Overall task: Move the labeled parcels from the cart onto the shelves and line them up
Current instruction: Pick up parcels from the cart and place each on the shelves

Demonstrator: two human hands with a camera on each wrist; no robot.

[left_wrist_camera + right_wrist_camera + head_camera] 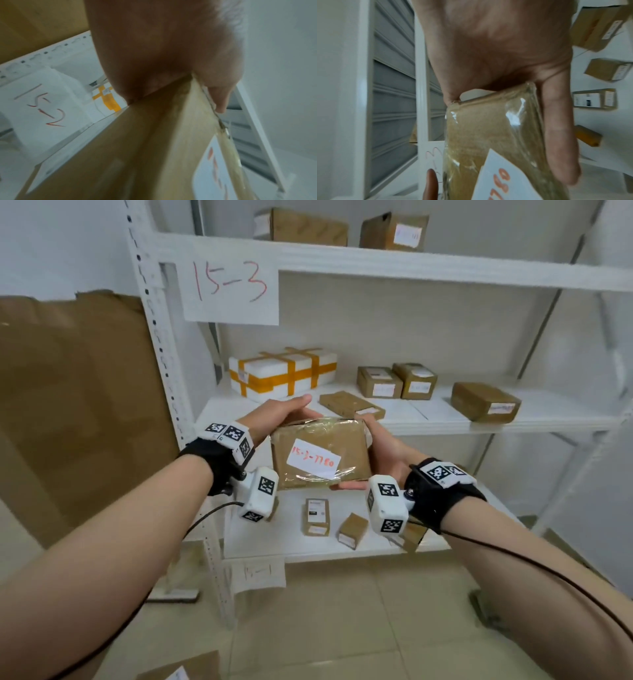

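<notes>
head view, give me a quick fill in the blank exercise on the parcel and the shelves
1. The taped brown parcel is held by ____ hands.
2. The sign on the shelf frame reads ____ in red.
3. The white foam box on the shelf is strapped with ____ tape.
4. The left hand and right hand hold the parcel in front of the ____.

Missing words: both; 15-3; orange; shelves
</notes>
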